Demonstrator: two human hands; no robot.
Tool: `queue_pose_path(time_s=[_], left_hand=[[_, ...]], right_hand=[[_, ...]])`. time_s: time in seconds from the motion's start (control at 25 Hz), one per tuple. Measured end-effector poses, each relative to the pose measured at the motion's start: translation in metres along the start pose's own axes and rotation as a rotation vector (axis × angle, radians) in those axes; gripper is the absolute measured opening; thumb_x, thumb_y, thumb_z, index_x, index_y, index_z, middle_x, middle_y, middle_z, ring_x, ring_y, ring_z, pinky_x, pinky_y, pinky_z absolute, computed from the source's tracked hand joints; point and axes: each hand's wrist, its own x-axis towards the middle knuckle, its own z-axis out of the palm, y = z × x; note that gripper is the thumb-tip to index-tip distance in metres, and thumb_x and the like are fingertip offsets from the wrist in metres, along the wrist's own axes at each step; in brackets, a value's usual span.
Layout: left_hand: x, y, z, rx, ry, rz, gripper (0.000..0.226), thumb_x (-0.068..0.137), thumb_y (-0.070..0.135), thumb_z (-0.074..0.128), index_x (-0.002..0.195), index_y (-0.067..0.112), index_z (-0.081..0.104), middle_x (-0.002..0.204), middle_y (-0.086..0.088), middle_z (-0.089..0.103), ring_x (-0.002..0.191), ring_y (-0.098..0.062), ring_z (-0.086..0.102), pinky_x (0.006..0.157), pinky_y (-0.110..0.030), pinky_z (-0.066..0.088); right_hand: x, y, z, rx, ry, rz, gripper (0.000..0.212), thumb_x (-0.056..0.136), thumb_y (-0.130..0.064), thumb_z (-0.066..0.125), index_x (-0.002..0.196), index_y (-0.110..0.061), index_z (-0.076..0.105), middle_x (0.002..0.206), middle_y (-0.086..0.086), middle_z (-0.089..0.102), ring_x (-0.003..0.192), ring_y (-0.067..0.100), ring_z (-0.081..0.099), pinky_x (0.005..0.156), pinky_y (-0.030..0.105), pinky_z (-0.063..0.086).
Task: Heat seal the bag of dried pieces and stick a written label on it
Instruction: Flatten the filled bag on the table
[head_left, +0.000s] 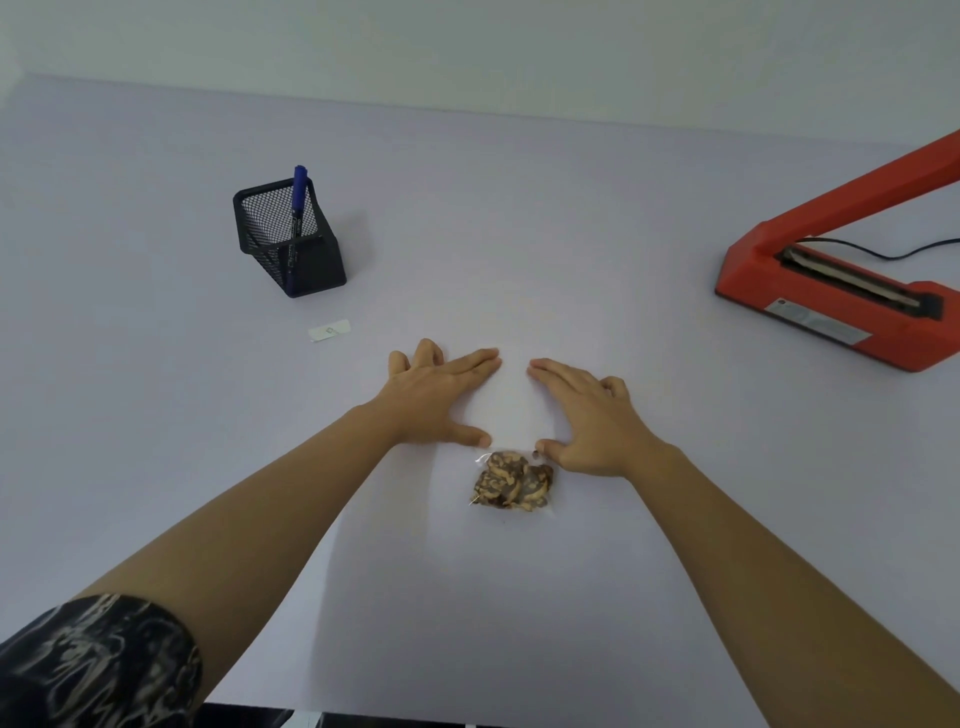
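Both hands: left hand (436, 395), right hand (587, 415) flat, grasping nothing, probably smoothing bag (511, 480) mouth for sealing.
Sealer (841, 306): right of bag, arm raised.

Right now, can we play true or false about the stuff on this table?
1. The blue marker stands in the black mesh holder. True.
2. The red sealer has its arm pressed down. False: its arm is raised.
3. The left hand and the right hand are both open, with straight fingers. True.
4. The label is stuck on the bag. False: it lies on the table near the holder.
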Motion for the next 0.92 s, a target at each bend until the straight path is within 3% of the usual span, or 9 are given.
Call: queue_pose_path(time_s=[0.24,0.48,0.64,0.8,0.92], left_hand=[[0.001,0.004,-0.003,0.006,-0.016,-0.019,0.098,0.072,0.076,0.050,0.147,0.041,-0.001,0.155,0.025,0.001,0.113,-0.021,0.025,0.080,-0.032,0.019],[0.001,0.003,-0.002,0.006,-0.019,-0.031,0.097,0.071,0.076,0.050,0.147,0.041,-0.001,0.155,0.026,0.002,0.112,-0.020,0.024,0.080,-0.032,0.018],[0.002,0.004,-0.004,-0.005,-0.035,-0.042,0.097,0.071,0.075,0.051,0.146,0.042,0.000,0.155,0.026,0.001,0.114,-0.021,0.024,0.080,-0.032,0.017],[0.004,0.008,-0.007,-0.062,-0.056,-0.077,0.095,0.071,0.068,0.056,0.147,0.042,0.005,0.154,0.027,0.004,0.118,-0.021,0.023,0.081,-0.032,0.017],[0.004,0.009,-0.006,-0.122,-0.046,-0.080,0.088,0.069,0.063,0.049,0.146,0.042,0.012,0.153,0.027,0.009,0.118,-0.020,0.023,0.082,-0.032,0.018]], right_hand=[[-0.003,-0.005,0.000,0.037,-0.020,0.035,0.092,0.071,-0.043,0.056,0.147,-0.027,0.007,0.156,-0.014,0.006,0.140,0.007,0.013,0.109,0.036,0.009],[-0.005,-0.008,-0.002,0.104,-0.164,0.051,0.123,0.052,-0.084,0.048,0.147,-0.027,-0.006,0.155,-0.017,-0.010,0.141,0.003,-0.002,0.115,0.046,-0.001],[-0.007,-0.012,-0.003,0.031,-0.151,0.028,0.131,0.051,-0.080,0.062,0.147,-0.024,-0.008,0.156,-0.013,-0.012,0.141,0.005,-0.004,0.115,0.049,-0.001],[-0.007,-0.015,-0.002,-0.048,-0.137,0.033,0.133,0.051,-0.079,0.063,0.147,-0.021,-0.008,0.156,-0.010,-0.013,0.142,0.007,-0.006,0.114,0.053,-0.005],[-0.007,-0.012,-0.002,-0.056,-0.178,0.019,0.136,0.050,-0.081,0.062,0.146,-0.020,-0.012,0.155,-0.010,-0.018,0.142,0.008,-0.011,0.113,0.056,-0.009]])
